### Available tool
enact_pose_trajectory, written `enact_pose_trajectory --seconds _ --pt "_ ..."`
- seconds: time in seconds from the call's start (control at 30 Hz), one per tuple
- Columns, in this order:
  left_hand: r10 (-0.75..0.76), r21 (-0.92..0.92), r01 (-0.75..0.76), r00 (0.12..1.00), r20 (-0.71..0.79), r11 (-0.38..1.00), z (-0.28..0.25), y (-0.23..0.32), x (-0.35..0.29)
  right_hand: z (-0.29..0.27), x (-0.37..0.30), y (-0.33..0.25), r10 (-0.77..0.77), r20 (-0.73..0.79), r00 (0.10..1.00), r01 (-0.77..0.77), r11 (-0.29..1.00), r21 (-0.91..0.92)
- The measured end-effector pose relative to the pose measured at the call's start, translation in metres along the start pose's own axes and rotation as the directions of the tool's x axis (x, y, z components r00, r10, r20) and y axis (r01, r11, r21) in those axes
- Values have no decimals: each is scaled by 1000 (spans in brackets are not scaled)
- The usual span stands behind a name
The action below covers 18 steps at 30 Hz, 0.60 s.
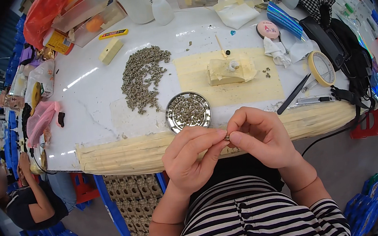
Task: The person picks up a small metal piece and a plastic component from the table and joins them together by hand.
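My left hand point(193, 157) and my right hand point(259, 138) meet above the table's front edge. Between their fingertips is a small brownish metal part point(226, 138), pinched from both sides; its exact kind is too small to tell. Just beyond my hands stands a round shiny metal dish point(169, 120) holding many small grey-brown metal pieces point(188, 111). A large loose pile of similar small pieces point(140, 74) lies on the white table farther back and to the left.
Masking tape covers the front edge point(118, 151). A tape-wrapped block point(230, 71) sits beyond the dish. To the right lie black tweezers point(293, 94), a utility knife point(315, 100) and a tape roll point(322, 68). Below left stands a blue crate point(116, 215). Another person point(30, 201) sits far left.
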<state>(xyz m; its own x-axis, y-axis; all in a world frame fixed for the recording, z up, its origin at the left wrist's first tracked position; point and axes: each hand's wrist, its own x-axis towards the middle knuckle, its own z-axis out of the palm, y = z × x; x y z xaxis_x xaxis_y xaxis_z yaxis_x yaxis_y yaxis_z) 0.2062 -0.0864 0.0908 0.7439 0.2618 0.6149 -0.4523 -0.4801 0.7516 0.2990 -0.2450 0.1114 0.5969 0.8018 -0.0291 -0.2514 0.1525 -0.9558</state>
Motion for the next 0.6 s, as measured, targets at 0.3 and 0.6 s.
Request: enact_pose_trajectory --seconds 0.3,0.6 --pt "-53 -47 53 999 -1 998 0 -2 -3 -1 0 5 -5 -6 1000 5 1000 -23" --pt "7 53 -6 1000 -20 999 1 -1 -3 1 -1 7 -46 -65 997 43 998 -41"
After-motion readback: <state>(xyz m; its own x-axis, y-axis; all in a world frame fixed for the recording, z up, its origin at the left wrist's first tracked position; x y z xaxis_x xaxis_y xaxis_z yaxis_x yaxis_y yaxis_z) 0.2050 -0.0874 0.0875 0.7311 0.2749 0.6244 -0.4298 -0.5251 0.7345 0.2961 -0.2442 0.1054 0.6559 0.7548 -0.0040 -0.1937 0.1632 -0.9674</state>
